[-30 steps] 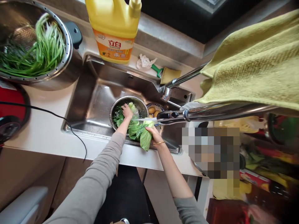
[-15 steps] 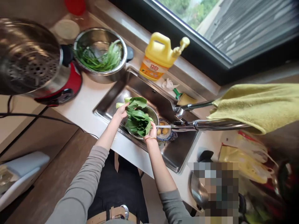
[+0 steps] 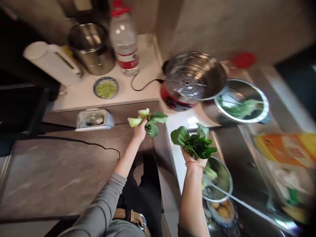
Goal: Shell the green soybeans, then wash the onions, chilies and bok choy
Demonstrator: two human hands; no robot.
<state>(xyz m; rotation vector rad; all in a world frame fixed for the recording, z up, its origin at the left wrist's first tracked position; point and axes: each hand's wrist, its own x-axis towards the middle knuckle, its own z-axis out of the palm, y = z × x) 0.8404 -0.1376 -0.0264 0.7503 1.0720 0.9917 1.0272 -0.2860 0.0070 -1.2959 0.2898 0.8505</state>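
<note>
My left hand is closed on loose bok choy leaves, their pale stalk ends pointing left, above the floor beside the counter. In my right hand is a leafy head of bok choy, held over the counter and sink edge. Beneath that wrist, a metal bowl in the sink holds more pale stalks, and a thin stream of water runs into it. Beside it sits a blue-rimmed bowl of round yellowish items.
A steamer pot stands at the counter corner, near a pot of greens. Further left are a water bottle, a white kettle and a dish of green bits. A white open bin sits below the counter edge.
The view has swung left, away from the window. My hands have moved apart: the left carries leaves out past the counter, the right has lifted the bok choy from above the bowl.
</note>
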